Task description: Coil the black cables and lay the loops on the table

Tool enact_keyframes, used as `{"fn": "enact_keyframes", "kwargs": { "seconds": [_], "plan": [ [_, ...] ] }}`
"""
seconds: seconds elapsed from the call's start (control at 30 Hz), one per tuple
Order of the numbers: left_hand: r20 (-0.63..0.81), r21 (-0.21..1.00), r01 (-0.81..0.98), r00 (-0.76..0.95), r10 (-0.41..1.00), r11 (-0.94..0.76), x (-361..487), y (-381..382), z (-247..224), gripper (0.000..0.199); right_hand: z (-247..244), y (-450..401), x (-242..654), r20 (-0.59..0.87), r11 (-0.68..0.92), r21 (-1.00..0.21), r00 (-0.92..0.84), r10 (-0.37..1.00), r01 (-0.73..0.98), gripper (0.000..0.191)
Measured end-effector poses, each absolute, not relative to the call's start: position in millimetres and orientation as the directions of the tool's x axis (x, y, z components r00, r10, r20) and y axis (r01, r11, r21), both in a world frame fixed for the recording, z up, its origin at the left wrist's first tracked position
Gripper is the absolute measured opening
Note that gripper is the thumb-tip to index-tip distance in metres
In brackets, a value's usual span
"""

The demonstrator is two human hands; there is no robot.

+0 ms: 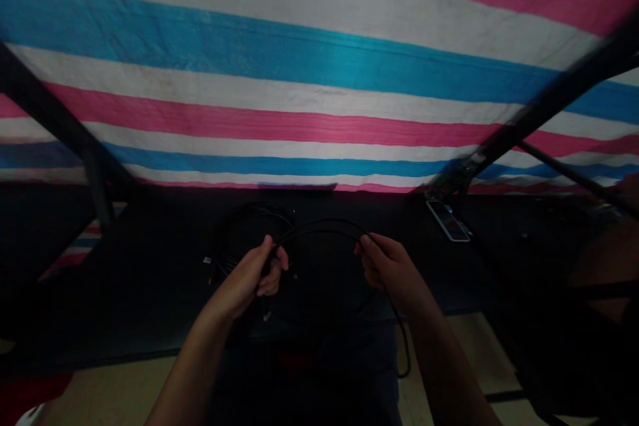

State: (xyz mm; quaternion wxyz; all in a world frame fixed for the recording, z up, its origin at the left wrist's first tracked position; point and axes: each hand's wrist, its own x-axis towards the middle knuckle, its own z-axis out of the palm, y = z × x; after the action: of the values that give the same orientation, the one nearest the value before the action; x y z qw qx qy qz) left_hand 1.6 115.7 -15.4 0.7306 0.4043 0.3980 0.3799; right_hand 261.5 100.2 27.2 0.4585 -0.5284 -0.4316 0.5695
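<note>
A thin black cable (327, 221) arcs between my two hands above the dark table. My left hand (264, 273) is closed round one side of it, with a pale-tipped end hanging just below the fingers. On the other side, my right hand (382, 263) pinches the cable between thumb and fingers. From there a loose length drops past the table's front edge and bends back up. A coil of black cable (224, 229) lies on the table just beyond my left hand. Poor light hides the finer detail of the cable.
The dark table (150, 279) backs onto a striped sheet (299, 60). Dark slanted posts rise at the left (60, 113) and right (529, 113). A phone (449, 221) lies at the right. Part of a person (609, 266) shows at the far right.
</note>
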Motion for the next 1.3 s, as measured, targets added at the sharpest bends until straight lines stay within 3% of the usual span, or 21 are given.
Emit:
{"fn": "enact_keyframes", "kwargs": {
  "seconds": [0.1, 0.23, 0.37, 0.67, 0.77, 0.83, 0.87, 1.0, 1.13, 1.3],
  "plan": [
    [-0.293, 0.789, -0.413, 0.398, 0.869, 0.455, 7, 109, -18, 0.051, 39, 110, 255, -0.194, -0.199, -0.958, -0.043, 0.98, -0.205, 0.041],
    [-0.314, 0.659, -0.618, 0.291, 0.904, 0.429, 9, 112, -14, 0.057, 44, 112, 252, -0.098, -0.125, -0.953, -0.11, 0.989, -0.277, 0.037],
    [-0.38, 0.592, -0.715, 0.162, 0.911, 0.373, 0, 117, 3, 0.052, 27, 100, 263, -0.101, -0.136, -0.981, -0.232, 0.967, -0.139, 0.035],
    [-0.402, 0.58, -0.775, -0.003, 0.916, 0.252, -30, 129, 33, 0.054, -42, 28, 324, -0.483, -0.363, -0.861, -0.348, 0.803, 0.357, 0.05],
    [-0.41, 0.567, -0.773, 0.035, 0.912, 0.285, -33, 130, 35, 0.053, -46, 3, 338, -0.619, -0.455, -0.78, -0.43, 0.657, 0.428, 0.063],
    [-0.393, 0.526, -0.785, 0.118, 0.912, 0.328, -30, 128, 32, 0.051, -42, -3, 336, -0.616, -0.492, -0.788, -0.483, 0.622, 0.37, 0.063],
    [-0.368, 0.496, -0.797, 0.166, 0.915, 0.345, -26, 126, 29, 0.05, -38, -2, 329, -0.58, -0.486, -0.815, -0.466, 0.668, 0.317, 0.061],
    [-0.256, 0.371, -0.854, 0.285, 0.924, 0.366, 3, 113, 14, 0.048, -27, 19, 280, -0.249, -0.259, -0.964, -0.127, 0.96, -0.065, 0.051],
    [-0.281, 0.322, -0.917, 0.147, 0.948, 0.238, 38, 99, 9, 0.052, -14, 37, 220, -0.093, -0.064, -0.865, 0.034, 0.995, -0.498, 0.044],
    [-0.339, 0.388, -0.905, 0.035, 0.94, 0.174, 69, 84, 5, 0.057, 15, 48, 179, 0.006, 0.057, -0.795, 0.086, 0.996, -0.604, 0.04]
  ]
}}
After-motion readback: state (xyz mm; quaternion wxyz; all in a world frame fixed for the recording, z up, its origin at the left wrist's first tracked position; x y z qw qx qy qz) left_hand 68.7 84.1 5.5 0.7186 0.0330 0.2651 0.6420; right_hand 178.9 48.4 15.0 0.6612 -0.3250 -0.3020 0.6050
